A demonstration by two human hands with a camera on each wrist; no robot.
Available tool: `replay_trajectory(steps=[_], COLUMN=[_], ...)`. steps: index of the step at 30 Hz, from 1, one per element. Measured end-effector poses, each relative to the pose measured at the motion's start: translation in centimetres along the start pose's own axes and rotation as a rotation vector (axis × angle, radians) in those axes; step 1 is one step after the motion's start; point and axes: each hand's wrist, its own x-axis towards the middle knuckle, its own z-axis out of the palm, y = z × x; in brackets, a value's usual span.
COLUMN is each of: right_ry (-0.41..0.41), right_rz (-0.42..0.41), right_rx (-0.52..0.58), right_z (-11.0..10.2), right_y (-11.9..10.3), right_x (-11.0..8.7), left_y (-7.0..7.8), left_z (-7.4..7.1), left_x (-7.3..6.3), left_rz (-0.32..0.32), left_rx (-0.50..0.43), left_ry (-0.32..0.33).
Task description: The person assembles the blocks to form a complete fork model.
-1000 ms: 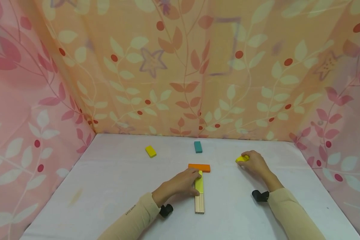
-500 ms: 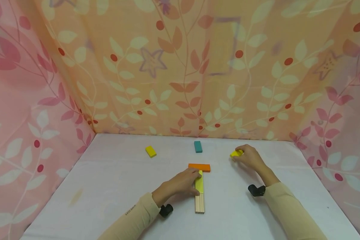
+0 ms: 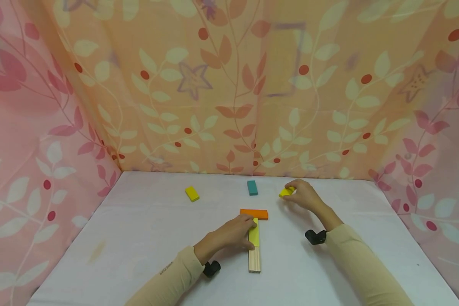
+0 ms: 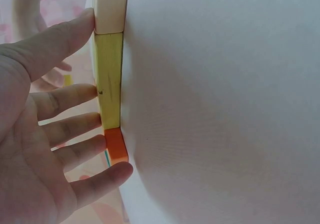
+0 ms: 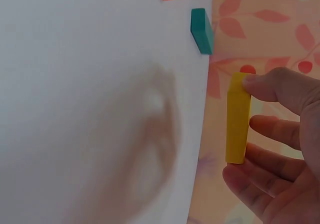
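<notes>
My right hand (image 3: 307, 197) pinches a yellow wooden block (image 5: 238, 124) between thumb and fingers, held above the table in the right wrist view. In the head view, my left hand (image 3: 233, 231) rests beside a pale yellow-green block (image 3: 254, 239), its spread fingertips touching the row of blocks. A plain wood block (image 3: 254, 260) lies end to end with the yellow-green one on the near side. Across the far end lies an orange block (image 3: 254, 213), so the three form a T. The left wrist view shows the left fingers extended, not wrapped around any block.
A teal block (image 3: 252, 187) lies near the back edge of the white-covered table (image 3: 145, 255). Another yellow block (image 3: 192, 193) sits at the back left. Patterned cloth (image 3: 229, 140) hangs behind and at both sides.
My right hand has moved left and slightly away from me, carrying the yellow block toward the teal one. The left hand and the T of blocks have stayed in place.
</notes>
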Motion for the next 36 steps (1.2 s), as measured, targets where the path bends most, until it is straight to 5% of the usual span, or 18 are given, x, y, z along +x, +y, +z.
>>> replay_trajectory(steps=[36], right_ry=[-0.201], right_rz=[0.03], right_rx=[0.017], right_z=[5.3], right_y=[-4.3], right_x=[2.3], left_y=[0.0], left_z=[0.0], left_x=[0.1], left_rz=[-0.028], left_rx=[-0.083], left_ry=[-0.02])
